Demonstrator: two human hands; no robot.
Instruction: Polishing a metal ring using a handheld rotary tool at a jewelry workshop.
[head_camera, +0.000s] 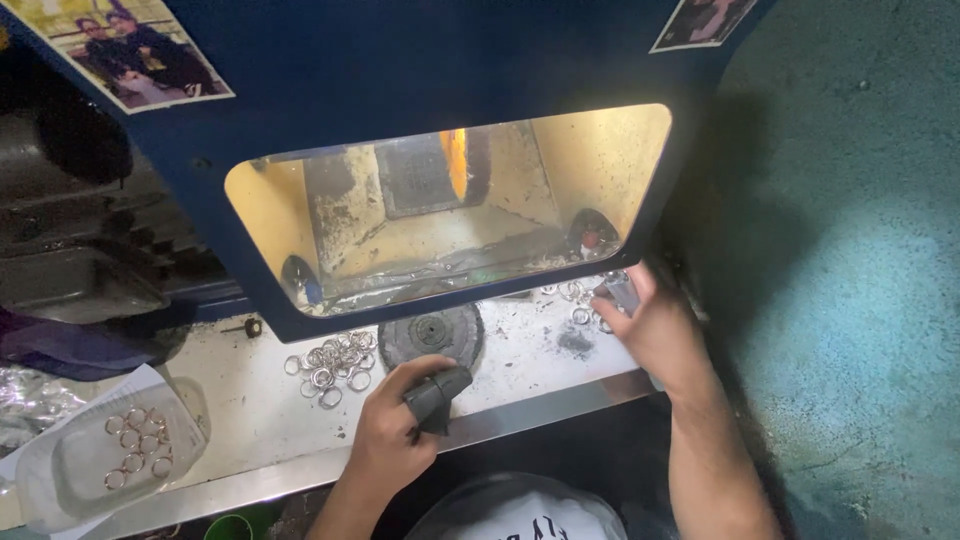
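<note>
At the far left we saw a clear plastic tray (70, 470) resting on the bench edge, with a handful of small metal rings (135, 448) lying in it. Further right, on the pale, dusty bench top (240, 400), a loose heap of silver rings (332, 365) lay spread out, just left of a dark round wheel disc (431, 334) that sat flat on the surface.

Our left hand (392, 435) rested at the bench's front edge, just below the disc. Its fingers were curled in, and a dark leather finger guard (437, 396) covered the forefinger; we could not tell whether anything small was pinched beneath it.

Above stood the blue hood (420, 60) of the polishing machine, its lit yellow opening (440, 205) showing an orange-edged wheel (458, 165) inside.

To the right, our right hand (655, 335) was closed around a small silvery piece (621, 291), held near the hood's lower right corner. A few more scattered rings (578, 300) lay just left of that hand. Beyond it was a teal wall (860, 280).
</note>
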